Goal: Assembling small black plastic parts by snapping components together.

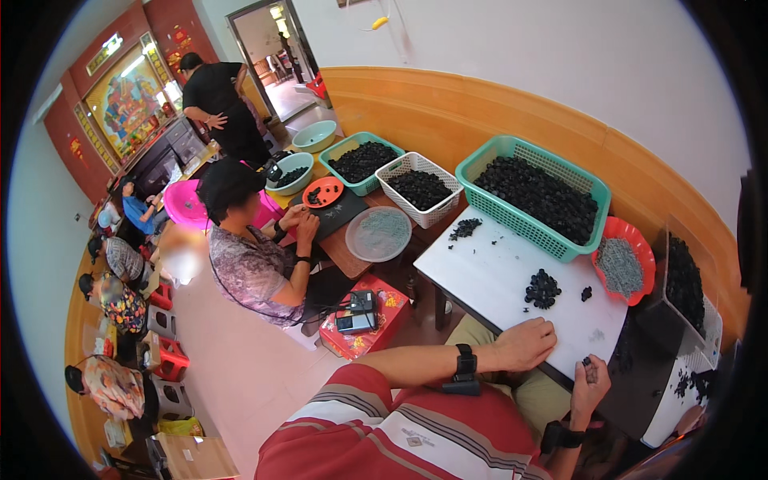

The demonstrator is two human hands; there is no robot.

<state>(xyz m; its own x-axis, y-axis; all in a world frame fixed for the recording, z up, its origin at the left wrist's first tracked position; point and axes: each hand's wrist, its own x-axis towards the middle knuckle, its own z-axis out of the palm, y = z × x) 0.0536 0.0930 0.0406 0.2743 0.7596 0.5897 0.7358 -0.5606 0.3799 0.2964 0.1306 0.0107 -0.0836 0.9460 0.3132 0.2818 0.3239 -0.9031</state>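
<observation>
My left hand rests at the near edge of the white tabletop, its fingers curled; anything inside them is hidden. Close to its right, my right hand pinches a small dark piece between thumb and fingers. Ahead of both hands lies a pile of small black parts, with a smaller black cluster beside it. More black bits are scattered at the far left of the tabletop. A red scalloped bowl to the right holds many thin grey metal pieces.
A green basket full of black parts stands at the back; a clear bin stands right. To the left, a co-worker sits by a white plate, with a white basket nearby. Devices lie on a red box.
</observation>
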